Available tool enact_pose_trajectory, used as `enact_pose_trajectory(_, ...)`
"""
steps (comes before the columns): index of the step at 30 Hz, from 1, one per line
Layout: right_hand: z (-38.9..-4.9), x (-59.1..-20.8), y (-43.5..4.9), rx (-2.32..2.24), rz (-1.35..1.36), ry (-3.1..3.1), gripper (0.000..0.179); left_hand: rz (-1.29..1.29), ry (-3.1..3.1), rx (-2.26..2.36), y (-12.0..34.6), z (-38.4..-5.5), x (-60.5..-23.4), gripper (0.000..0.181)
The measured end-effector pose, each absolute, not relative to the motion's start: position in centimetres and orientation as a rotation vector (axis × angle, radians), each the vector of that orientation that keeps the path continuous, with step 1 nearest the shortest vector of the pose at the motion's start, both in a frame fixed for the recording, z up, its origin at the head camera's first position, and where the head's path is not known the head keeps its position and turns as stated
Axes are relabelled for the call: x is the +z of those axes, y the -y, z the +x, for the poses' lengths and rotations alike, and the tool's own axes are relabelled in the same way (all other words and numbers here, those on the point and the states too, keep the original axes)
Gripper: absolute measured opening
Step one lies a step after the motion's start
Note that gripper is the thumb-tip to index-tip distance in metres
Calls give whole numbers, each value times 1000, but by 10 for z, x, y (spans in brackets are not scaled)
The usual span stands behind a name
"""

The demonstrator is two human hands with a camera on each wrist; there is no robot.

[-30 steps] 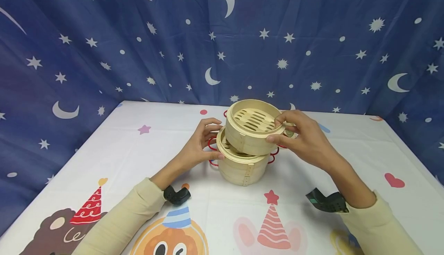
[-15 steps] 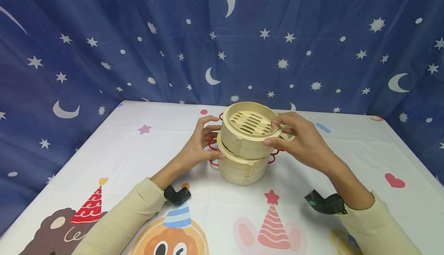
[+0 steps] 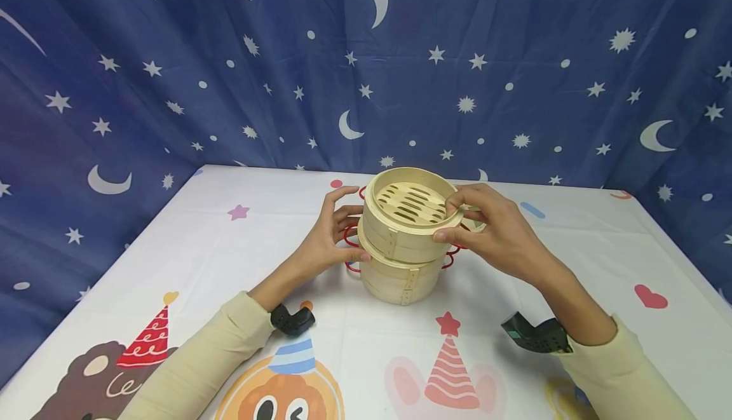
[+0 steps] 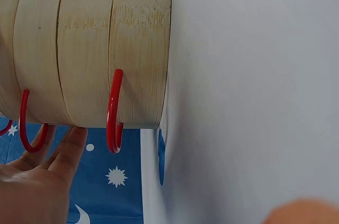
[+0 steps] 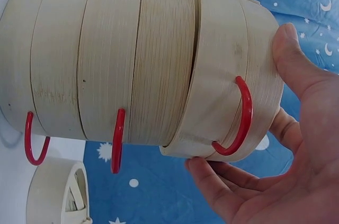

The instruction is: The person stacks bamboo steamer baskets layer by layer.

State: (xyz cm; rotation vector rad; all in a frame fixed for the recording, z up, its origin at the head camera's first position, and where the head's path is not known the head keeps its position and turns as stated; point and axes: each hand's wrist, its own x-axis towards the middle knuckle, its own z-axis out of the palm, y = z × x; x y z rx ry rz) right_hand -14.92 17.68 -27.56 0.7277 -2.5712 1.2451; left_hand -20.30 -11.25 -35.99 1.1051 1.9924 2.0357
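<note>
Fingers of the right hand [image 3: 494, 229] pinch the top bamboo steamer tier [image 3: 408, 245] at its right rim.
Tier's round, no long axis; sits on the lower tiers [image 3: 386, 281], extending left from the pinch, seam not flush in right-wrist view. Left hand [image 3: 326, 239] grips the lower tiers' left side, farther from that rim.

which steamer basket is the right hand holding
The top basket of the stack: the right hand pinches it, and its slotted floor shows, whereas the lower baskets sit covered beneath it.
</note>
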Motion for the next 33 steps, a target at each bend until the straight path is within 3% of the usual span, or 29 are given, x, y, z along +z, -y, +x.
enact_pose_trajectory(26, -151, -279, -173, 1213, 799, 2568, 35, 1092, -1966, 2053, 113, -203, -359, 107)
enact_pose_trajectory(33, -156, -279, -184, 1246, 935, 2644, 50, 1086, -1950, 2060, 112, -204, -361, 110)
